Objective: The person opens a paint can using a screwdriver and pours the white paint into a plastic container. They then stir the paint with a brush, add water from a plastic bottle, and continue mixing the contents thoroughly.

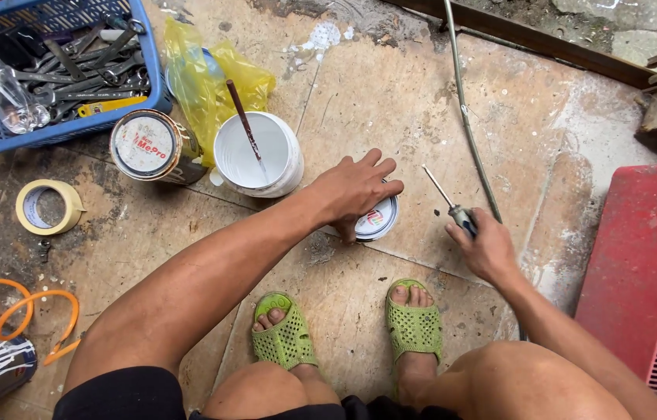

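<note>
1. One small paint tin point(379, 219) sits on the floor under the left hand point(356, 187), fingers spread over its lid.
2. Just right of the tin, the right hand point(488, 249) is clenched around a screwdriver point(449, 204), its shaft slanting up-left, tip beside the rim.
3. Left of the tin stands a white bucket point(258, 155).

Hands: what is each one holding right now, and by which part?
The right hand grips a screwdriver by its handle, shaft pointing away. The left hand lies spread over the lid of a small tin on the floor, pressing rather than lifting.
</note>
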